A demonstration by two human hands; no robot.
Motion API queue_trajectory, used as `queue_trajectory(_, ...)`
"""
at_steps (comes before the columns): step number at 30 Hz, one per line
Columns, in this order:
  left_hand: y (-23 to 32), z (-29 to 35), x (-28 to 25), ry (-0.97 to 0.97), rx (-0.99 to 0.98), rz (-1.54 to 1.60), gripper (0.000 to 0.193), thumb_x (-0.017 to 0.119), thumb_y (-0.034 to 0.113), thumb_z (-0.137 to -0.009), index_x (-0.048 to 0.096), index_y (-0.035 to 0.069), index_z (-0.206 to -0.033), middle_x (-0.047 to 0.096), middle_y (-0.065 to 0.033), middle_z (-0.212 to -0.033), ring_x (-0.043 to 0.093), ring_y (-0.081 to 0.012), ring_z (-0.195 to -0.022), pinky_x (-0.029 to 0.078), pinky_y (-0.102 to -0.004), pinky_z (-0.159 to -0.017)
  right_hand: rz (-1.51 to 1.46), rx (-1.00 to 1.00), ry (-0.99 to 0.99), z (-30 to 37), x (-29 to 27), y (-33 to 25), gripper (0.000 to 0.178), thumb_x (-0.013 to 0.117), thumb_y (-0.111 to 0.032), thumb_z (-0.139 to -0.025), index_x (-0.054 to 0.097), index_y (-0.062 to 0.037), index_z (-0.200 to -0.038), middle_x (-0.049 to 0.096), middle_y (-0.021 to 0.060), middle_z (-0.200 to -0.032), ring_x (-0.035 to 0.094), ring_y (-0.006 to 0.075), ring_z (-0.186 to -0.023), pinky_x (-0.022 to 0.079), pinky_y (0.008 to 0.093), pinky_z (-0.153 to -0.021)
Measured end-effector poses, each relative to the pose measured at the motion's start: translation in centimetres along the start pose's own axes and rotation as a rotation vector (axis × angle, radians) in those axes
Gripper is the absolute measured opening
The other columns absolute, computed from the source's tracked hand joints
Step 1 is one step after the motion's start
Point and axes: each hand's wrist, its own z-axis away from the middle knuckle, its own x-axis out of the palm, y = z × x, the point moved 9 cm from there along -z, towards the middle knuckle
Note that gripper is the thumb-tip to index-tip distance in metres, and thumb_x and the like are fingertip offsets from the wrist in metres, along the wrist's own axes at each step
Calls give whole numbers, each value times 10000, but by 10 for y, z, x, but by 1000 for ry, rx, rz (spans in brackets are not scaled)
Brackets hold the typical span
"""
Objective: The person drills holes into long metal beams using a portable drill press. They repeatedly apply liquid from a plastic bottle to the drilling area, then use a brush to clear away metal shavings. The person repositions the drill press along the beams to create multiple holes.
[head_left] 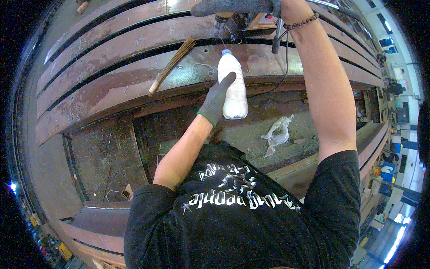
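A white plastic bottle (pixel 234 87) with a pale blue cap leans in my gloved left hand (pixel 218 96), its neck pointing away from me. Thin bright streaks, apparently liquid, run from the cap towards the dark tool end of a machine (pixel 229 26) on the steel beams (pixel 134 62). At the top edge my gloved right hand (pixel 239 7) reaches across over the machine. The picture cuts off part of that hand, so its grip cannot be made out. Metal rods with black grips (pixel 276 45) stick out beside my right wrist.
A bundle of thin sticks, like a small brush (pixel 172 65), lies on the nearest beam, left of the bottle. A dark cable (pixel 285 67) hangs down from the machine. Crumpled clear plastic (pixel 277 132) lies lower down between beams. Other workers and equipment appear far right.
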Motion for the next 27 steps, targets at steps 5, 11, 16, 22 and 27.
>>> queue_trajectory(5, 5, 8, -8, 29, 37, 18, 720, 762, 492, -915, 565, -52, -1345, 706, -116, -1134, 715, -210, -945, 593, -349, -824, 2, -74, -9, -6, 3, -12, 755, 551, -647, -934, 725, 30, -1216, 739, 210, -1186, 704, 338, -1067, 536, 439, -968)
queue_trajectory(11, 4, 4, -8, 33, 31, 11, 723, 769, 490, -908, 569, -54, -1340, 707, -115, -1130, 715, -210, -939, 593, -352, -824, 18, -33, 8, 0, 1, -10, 780, 545, -668, -937, 706, 25, -1257, 717, 215, -1248, 685, 337, -1137, 520, 436, -1008)
queue_trajectory(16, 5, 6, -3, 21, 29, 14, 712, 771, 484, -909, 578, -55, -1331, 711, -122, -1129, 718, -215, -935, 594, -353, -822, 13, -41, 1, 1, 2, -10, 779, 536, -667, -943, 702, 23, -1265, 710, 218, -1260, 678, 343, -1154, 516, 436, -1017)
queue_trajectory(22, 2, 3, -7, 58, -21, 45, 467, 761, 403, -947, 644, 44, -1220, 726, -72, -1031, 724, -201, -857, 624, -352, -775, 13, -58, -2, -1, 3, -12, 769, 541, -655, -945, 708, 33, -1243, 713, 232, -1243, 685, 348, -1136, 519, 436, -1009)
queue_trajectory(27, -2, -2, -6, 22, -8, 57, 548, 762, 431, -935, 618, 12, -1257, 722, -88, -1063, 723, -207, -882, 614, -353, -788, 22, -21, -19, 3, 1, -12, 761, 539, -646, -952, 706, 38, -1241, 716, 234, -1230, 689, 349, -1128, 520, 435, -1007)
